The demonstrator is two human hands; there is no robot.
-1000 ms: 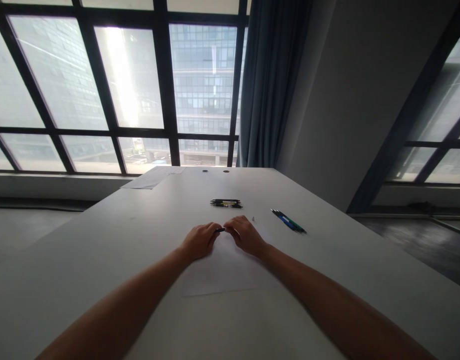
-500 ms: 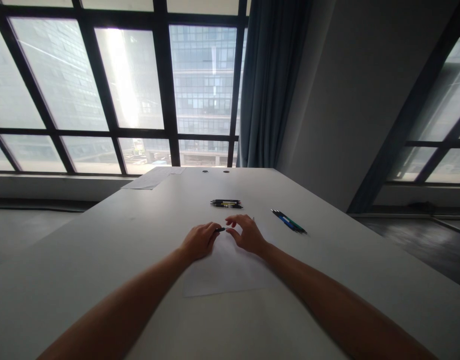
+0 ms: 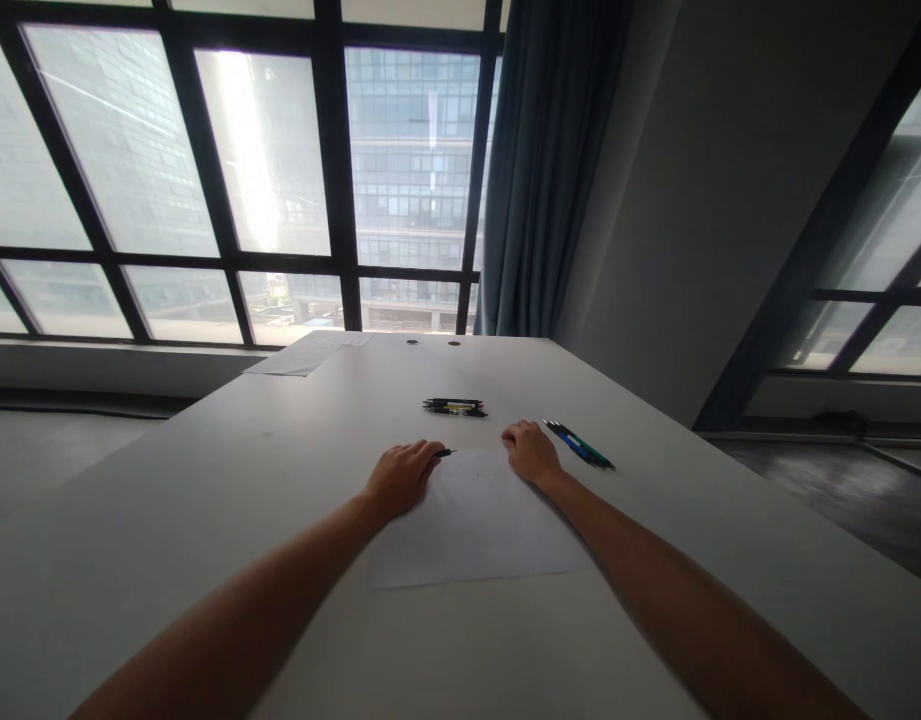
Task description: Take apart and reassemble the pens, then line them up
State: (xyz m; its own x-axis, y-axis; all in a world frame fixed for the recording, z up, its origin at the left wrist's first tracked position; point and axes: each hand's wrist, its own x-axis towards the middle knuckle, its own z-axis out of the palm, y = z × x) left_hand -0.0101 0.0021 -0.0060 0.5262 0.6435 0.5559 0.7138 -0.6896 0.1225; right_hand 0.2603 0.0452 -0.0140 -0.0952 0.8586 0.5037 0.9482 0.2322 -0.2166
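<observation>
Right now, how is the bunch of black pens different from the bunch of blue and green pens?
The black pens lie straight across the table, in the middle beyond both hands; the blue and green pens lie slanted, off to the right. The black pens have no hand beside them; the blue and green pens lie close to the right hand. Both bunches rest flat, side by side.

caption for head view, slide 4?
Left hand holds a black pen; right hand rests beside white paper.

2 bare forearms, no sleeves, left hand (image 3: 400,477), right hand (image 3: 533,452)
</observation>
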